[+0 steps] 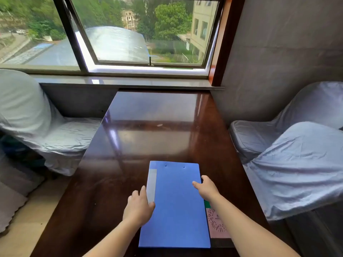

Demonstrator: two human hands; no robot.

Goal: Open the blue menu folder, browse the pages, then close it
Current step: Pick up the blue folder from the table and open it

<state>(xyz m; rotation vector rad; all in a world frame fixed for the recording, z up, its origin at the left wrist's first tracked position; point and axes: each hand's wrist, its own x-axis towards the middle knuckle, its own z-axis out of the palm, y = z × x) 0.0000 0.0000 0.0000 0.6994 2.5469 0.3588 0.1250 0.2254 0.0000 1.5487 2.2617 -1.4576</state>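
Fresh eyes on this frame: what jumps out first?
The closed blue folder lies flat on the near end of the dark glossy table, with the left hand at its left edge and the right hand at its right edge. Behind it, a big bright window shows trees and buildings. Chairs under pale cloth covers flank the table.

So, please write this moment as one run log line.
blue folder: closed, flat on table | left hand: at spine edge | right hand: at right edge | pages: unseen
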